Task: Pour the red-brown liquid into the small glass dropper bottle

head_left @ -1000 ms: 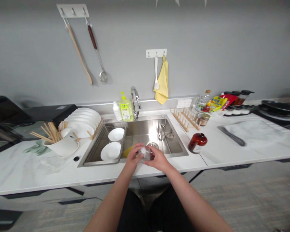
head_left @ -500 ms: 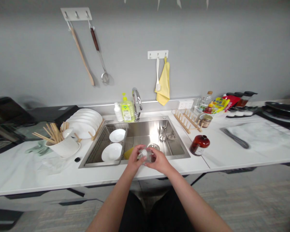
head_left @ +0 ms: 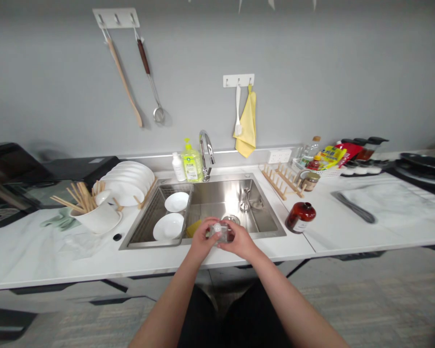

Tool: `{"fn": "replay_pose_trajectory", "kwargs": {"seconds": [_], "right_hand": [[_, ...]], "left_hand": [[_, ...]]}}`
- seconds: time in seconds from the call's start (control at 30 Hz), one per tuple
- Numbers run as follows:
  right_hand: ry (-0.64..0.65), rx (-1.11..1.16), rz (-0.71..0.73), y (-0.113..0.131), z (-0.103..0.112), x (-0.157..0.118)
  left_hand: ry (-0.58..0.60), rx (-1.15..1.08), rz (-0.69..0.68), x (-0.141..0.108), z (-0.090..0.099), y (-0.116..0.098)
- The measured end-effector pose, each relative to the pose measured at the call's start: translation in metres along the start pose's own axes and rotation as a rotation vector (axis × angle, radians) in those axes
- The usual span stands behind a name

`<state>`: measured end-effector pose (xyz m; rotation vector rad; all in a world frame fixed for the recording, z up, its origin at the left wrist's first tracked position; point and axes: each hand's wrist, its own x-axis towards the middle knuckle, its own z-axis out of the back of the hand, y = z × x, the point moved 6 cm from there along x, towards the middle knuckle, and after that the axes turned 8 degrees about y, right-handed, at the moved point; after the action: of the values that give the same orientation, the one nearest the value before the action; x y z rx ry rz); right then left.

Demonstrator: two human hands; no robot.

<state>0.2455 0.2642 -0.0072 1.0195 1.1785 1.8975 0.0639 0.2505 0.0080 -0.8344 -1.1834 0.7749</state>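
Between my two hands is a small clear container with a pale round knob or cap (head_left: 218,227), held over the sink's front edge. My left hand (head_left: 203,238) closes round its left side, thumb against the front. On the other side my right hand (head_left: 239,239) grips it, thumb also in front. My fingers hide much of it, so its exact kind cannot be made out. Below and beyond lies the steel sink (head_left: 217,186). A yellow cloth or sponge (head_left: 193,228) shows just left of my left hand.
Two white bowls (head_left: 168,227) sit in a wire basket inside the sink's left part. A brown bottle (head_left: 300,217) stands right of the sink. Behind are a faucet (head_left: 205,157) and a green soap bottle (head_left: 191,164). At left are a utensil holder (head_left: 97,217) and racked plates (head_left: 125,188).
The view has shifted very slightly. Both hands keep their hold on the clear container in nearly the same place.
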Motion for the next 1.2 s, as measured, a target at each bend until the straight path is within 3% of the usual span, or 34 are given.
{"fn": "replay_pose_trajectory", "kwargs": {"seconds": [0.23,1.2], "right_hand": [[0.011,-0.028,0.007,0.002,0.001,0.000],[0.018,-0.009,-0.002,0.000,-0.001,0.000]], "left_hand": [[-0.096,0.009,0.013,-0.001,0.001,0.002],[-0.138,0.126,-0.006,-0.003,0.007,-0.022]]}}
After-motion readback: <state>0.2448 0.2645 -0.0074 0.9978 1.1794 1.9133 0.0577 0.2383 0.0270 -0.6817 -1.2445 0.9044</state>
